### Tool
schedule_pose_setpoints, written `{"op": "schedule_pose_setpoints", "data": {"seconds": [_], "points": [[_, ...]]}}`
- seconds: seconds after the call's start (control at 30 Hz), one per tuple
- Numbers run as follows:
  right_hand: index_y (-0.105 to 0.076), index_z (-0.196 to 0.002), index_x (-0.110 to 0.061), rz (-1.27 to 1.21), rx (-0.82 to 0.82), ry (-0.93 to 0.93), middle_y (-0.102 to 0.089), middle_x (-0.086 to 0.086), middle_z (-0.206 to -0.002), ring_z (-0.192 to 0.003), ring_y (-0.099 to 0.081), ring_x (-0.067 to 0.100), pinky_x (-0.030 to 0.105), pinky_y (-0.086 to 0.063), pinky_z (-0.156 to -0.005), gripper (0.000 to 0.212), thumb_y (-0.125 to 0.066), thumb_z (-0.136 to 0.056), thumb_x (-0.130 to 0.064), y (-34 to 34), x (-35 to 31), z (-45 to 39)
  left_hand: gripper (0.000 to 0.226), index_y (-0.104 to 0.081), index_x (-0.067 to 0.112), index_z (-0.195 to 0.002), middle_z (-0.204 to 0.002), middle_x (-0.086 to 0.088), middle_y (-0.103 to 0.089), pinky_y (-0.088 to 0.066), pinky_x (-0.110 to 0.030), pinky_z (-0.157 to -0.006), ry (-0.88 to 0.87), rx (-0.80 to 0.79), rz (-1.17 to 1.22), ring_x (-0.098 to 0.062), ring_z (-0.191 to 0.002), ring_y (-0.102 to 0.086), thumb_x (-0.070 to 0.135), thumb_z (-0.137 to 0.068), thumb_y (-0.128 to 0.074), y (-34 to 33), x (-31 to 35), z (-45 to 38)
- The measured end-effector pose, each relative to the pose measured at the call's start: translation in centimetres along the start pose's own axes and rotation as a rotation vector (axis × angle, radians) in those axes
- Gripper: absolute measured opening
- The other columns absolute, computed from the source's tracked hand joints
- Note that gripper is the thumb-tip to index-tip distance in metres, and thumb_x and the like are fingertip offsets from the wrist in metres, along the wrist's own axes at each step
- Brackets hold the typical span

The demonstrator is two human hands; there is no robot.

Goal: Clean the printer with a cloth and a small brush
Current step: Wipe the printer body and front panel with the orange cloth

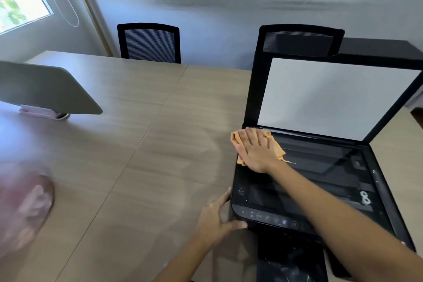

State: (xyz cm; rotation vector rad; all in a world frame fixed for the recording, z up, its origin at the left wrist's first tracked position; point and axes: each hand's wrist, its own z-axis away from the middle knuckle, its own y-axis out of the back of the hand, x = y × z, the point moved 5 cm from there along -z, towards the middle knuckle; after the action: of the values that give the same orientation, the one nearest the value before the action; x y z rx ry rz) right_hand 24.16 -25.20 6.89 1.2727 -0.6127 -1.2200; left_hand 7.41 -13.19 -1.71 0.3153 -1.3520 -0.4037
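black printer [309,190], lid raised, orange cloth [278,147] on glass

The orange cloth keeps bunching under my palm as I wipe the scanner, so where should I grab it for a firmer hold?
Probably pinch the loose corner of the orange cloth that sticks out beyond the right hand, coming from the right over the scanner glass. That flap lies free and flat there; the rest is pinned under the palm near the printer's left edge.
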Motion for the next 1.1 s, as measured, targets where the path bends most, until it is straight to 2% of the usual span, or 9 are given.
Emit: {"op": "schedule_pose_setpoints", "data": {"seconds": [0.2, 0.3, 0.43, 0.53, 0.63, 0.77, 0.87, 1.0, 1.1], "points": [[0.006, -0.15, -0.02, 0.039, 0.072, 0.073, 0.012, 0.003, -0.16, -0.146, 0.012, 0.03, 0.048, 0.001, -0.119, 0.066, -0.001, -0.093, -0.054, -2.6, -1.8, 3.8, 0.101, -0.045, 0.039, -0.143, -0.131, 0.022, -0.062, -0.046, -0.036, -0.106, 0.012, 0.008, -0.005, 0.001, -0.126, -0.054, 0.069, -0.053, -0.081, 0.2, 0.2, 0.1], [-0.023, -0.148, -0.012, -0.082, 0.079, 0.242, -0.02, 0.009, -0.158, -0.145, -0.014, 0.031, 0.044, -0.013, -0.119, 0.062, -0.008, -0.096, -0.042, -3.3, -2.1, 7.3, 0.102, -0.045, 0.033, -0.144, -0.133, 0.018, -0.061, -0.045, -0.032, -0.107, 0.001, 0.022, 0.009, 0.0, -0.126, -0.055, 0.063, -0.054, -0.081, 0.2, 0.4, 0.2], [-0.058, -0.121, -0.019, -0.52, 0.296, 0.189, -0.067, 0.003, -0.101, -0.079, -0.058, 0.018, 0.016, -0.043, -0.075, 0.043, -0.04, -0.09, 0.004, 1.6, -1.5, 10.4, 0.099, -0.046, 0.029, -0.144, -0.134, 0.016, -0.061, -0.044, -0.027, -0.107, -0.041, -0.013, 0.008, 0.0, -0.127, -0.054, 0.061, -0.056, -0.079, 0.4, 1.5, 0.5], [-0.051, -0.124, -0.036, -0.757, 0.437, 0.028, -0.067, 0.002, -0.104, -0.087, -0.063, 0.02, 0.028, -0.048, -0.08, 0.045, -0.039, -0.095, -0.005, 3.9, -0.6, 10.8, 0.1, -0.044, 0.028, -0.146, -0.137, 0.014, -0.06, -0.043, -0.022, -0.104, -0.049, -0.035, 0.002, 0.0, -0.128, -0.053, 0.063, -0.058, -0.077, 0.7, 2.1, 0.6], [-0.053, -0.132, -0.023, -0.516, 0.335, 0.03, -0.041, 0.011, -0.147, -0.134, -0.038, 0.028, 0.042, -0.032, -0.111, 0.043, -0.044, -0.094, -0.005, 2.2, -1.3, 10.1, 0.102, -0.043, 0.024, -0.147, -0.139, 0.011, -0.058, -0.04, -0.019, -0.104, -0.043, -0.044, 0.0, -0.003, -0.13, -0.051, 0.062, -0.058, -0.076, 0.6, 2.0, 0.9], [-0.032, -0.144, -0.006, -0.206, 0.12, 0.147, -0.022, 0.012, -0.157, -0.147, -0.008, 0.03, 0.038, -0.013, -0.117, 0.053, -0.041, -0.092, -0.006, -0.8, -3.1, 9.8, 0.101, -0.042, 0.024, -0.148, -0.142, 0.009, -0.056, -0.043, -0.023, -0.105, -0.026, -0.052, -0.015, -0.006, -0.132, -0.05, 0.054, -0.059, -0.08, 0.6, 1.5, 1.0], [-0.056, -0.118, 0.003, -0.197, 0.044, 0.16, -0.051, 0.021, -0.131, -0.134, -0.034, 0.032, 0.037, -0.017, -0.114, 0.038, -0.029, -0.1, -0.017, 1.3, -4.7, 10.8, 0.098, -0.046, 0.022, -0.145, -0.141, 0.006, -0.057, -0.042, -0.029, -0.11, -0.002, -0.035, -0.002, -0.01, -0.133, -0.05, 0.053, -0.059, -0.079, 0.5, 0.9, 1.0], [-0.053, -0.054, -0.004, -0.125, 0.135, 0.068, -0.058, 0.008, -0.064, -0.07, -0.057, 0.016, 0.039, -0.011, -0.115, 0.069, -0.024, -0.099, -0.048, 2.5, -6.1, 9.7, 0.098, -0.047, 0.022, -0.144, -0.14, 0.006, -0.058, -0.043, -0.036, -0.11, 0.009, -0.026, -0.015, -0.011, -0.133, -0.051, 0.059, -0.058, -0.076, 0.3, 0.1, 0.6], [-0.059, -0.099, 0.0, 0.06, 0.164, 0.115, -0.061, 0.016, -0.098, -0.096, -0.057, 0.033, 0.045, -0.027, -0.112, 0.026, -0.041, -0.085, -0.015, -0.8, -7.0, 9.3, 0.096, -0.046, 0.024, -0.145, -0.14, 0.009, -0.058, -0.041, -0.034, -0.112, -0.009, -0.033, -0.017, -0.007, -0.134, -0.049, 0.056, -0.059, -0.076, 0.1, -0.2, 0.4]]}}
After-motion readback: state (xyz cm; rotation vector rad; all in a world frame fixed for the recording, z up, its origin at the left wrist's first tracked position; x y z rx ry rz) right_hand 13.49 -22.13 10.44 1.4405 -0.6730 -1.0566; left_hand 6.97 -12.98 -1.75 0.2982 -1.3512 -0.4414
